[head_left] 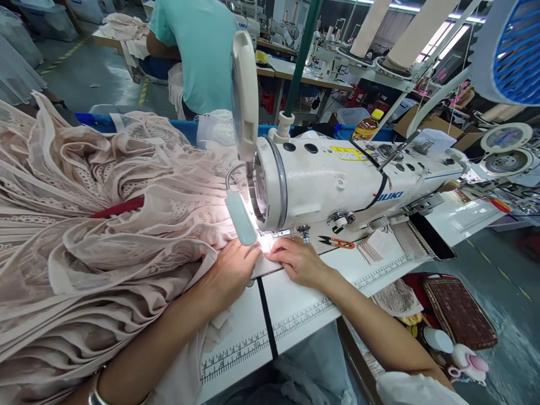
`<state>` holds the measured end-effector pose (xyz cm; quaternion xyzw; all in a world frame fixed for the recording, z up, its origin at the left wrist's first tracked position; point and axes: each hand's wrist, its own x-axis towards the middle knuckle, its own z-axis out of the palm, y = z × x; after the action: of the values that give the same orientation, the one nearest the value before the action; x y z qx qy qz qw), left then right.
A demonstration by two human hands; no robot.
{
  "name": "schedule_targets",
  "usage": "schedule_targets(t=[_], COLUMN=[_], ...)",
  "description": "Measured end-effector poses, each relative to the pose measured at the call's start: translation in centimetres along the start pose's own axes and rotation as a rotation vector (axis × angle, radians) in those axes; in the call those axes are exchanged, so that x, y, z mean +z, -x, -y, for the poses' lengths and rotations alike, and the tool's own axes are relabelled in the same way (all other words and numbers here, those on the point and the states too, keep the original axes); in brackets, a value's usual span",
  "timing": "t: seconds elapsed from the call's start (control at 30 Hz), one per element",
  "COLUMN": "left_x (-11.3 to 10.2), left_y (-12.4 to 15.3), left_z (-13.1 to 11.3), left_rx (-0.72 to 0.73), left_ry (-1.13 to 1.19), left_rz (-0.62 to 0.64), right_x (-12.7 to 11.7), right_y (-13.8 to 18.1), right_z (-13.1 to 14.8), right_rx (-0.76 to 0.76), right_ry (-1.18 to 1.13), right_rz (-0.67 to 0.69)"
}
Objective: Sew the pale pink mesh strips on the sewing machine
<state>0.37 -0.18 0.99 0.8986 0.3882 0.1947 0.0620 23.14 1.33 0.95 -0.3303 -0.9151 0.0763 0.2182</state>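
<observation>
My left hand (237,267) is closed on the edge of a pale pink fabric (198,216) beside the needle area of a white sewing machine (320,180). My right hand (298,261) lies just right of it, thumb and fingers pinched on the same fabric close to the presser foot. A bright lamp lights this spot, so the cloth between the fingertips is washed out. The gathered lace-trimmed fabric spreads in a large heap to my left. A pale green plate (241,218) hangs above my left fingers.
Orange-handled thread snips (336,242) lie right of my right hand, near some cards (374,245). Printed rulers run along the white table (304,295). A blue fan (517,53) and thread cones (417,34) stand at upper right. A person in a turquoise shirt (202,56) sits ahead.
</observation>
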Motion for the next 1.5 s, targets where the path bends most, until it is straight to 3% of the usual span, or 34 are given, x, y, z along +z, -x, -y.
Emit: schedule_targets(t=[0.17,0.63,0.8,1.27,1.5], left_x=[0.3,1.2,1.5,0.9,1.1], left_y=[0.1,0.2,-0.1,-1.9,-2.3], left_z=[0.0,0.4,0.5,0.3,0.6], left_rx=[0.011,-0.008,-0.062,-0.176,-0.29], left_ry=[0.006,-0.096,-0.084,0.078,0.137], left_rz=[-0.001,0.002,0.043,-0.027,-0.069], right_x=[0.2,0.2,0.2,0.4,0.6], right_y=[0.4,0.5,0.1,-1.0,-0.8], right_z=[0.0,0.1,0.4,0.2,-0.1], right_rx=[0.017,0.026,0.096,0.246,0.149], right_ry=[0.07,0.103,0.108,0.173,0.234], right_rz=[0.047,0.007,0.068,0.229,0.231])
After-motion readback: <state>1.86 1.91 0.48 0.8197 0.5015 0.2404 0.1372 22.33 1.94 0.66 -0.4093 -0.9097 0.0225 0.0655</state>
